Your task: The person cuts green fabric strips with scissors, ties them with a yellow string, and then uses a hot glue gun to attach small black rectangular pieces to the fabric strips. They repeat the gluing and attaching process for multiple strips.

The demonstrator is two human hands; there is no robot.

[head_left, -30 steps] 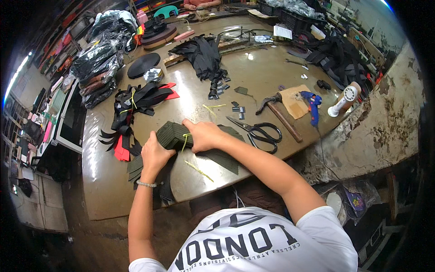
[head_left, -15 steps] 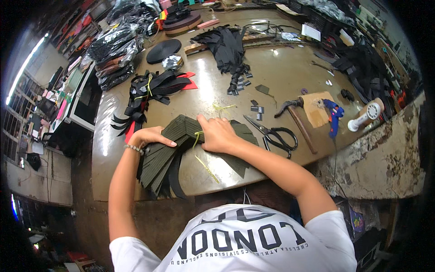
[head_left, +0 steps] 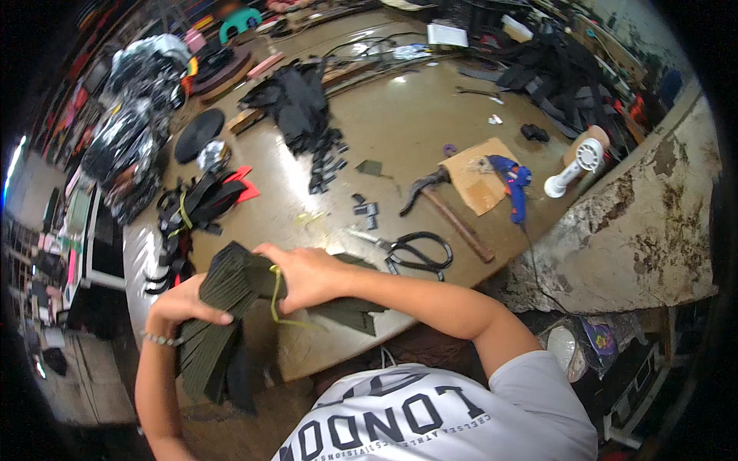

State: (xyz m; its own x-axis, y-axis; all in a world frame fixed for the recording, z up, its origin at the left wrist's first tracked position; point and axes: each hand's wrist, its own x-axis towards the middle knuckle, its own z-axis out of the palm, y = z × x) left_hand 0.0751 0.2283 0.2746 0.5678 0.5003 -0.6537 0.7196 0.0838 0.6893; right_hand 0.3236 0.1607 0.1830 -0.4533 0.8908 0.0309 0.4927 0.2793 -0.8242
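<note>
The left hand (head_left: 183,302) and right hand (head_left: 311,278) grip the green straps (head_left: 229,280); if the yellow tie (head_left: 274,307) slips, they could slide apart and scatter.

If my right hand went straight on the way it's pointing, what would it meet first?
The dark green strap bundle, which your right hand holds. Beyond it, perhaps the tied black straps, though depth is unclear.
</note>
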